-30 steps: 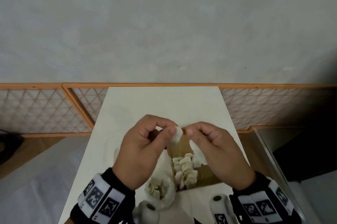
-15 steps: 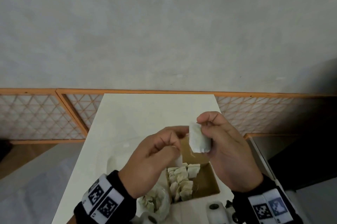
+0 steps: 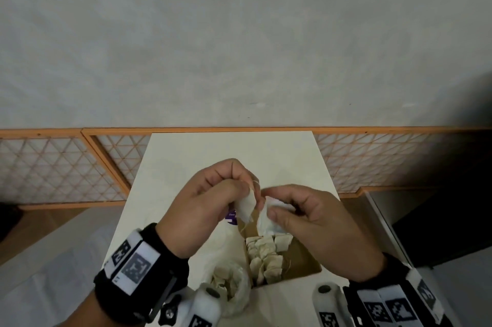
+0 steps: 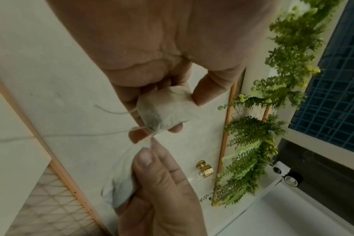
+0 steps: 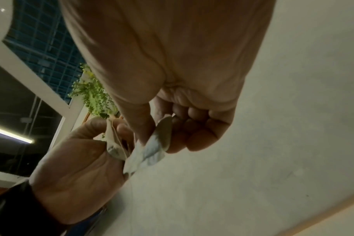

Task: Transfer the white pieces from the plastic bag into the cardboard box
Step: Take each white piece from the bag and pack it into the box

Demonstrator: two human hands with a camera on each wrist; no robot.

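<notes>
Head view: each hand (image 3: 205,201) (image 3: 316,222) pinches one soft, crumpled white pouch (image 3: 246,207).

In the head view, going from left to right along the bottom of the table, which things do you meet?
Left wristband → plastic bag → cardboard box → right wristband.

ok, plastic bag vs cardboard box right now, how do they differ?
The plastic bag is clear, rounded and crumpled; the cardboard box is brown, flat-walled and open-topped. The bag sits left of the box, nearer the left wrist. The box shows more white pieces, packed along its left side. Both rest on the white table and hold white pieces.
</notes>
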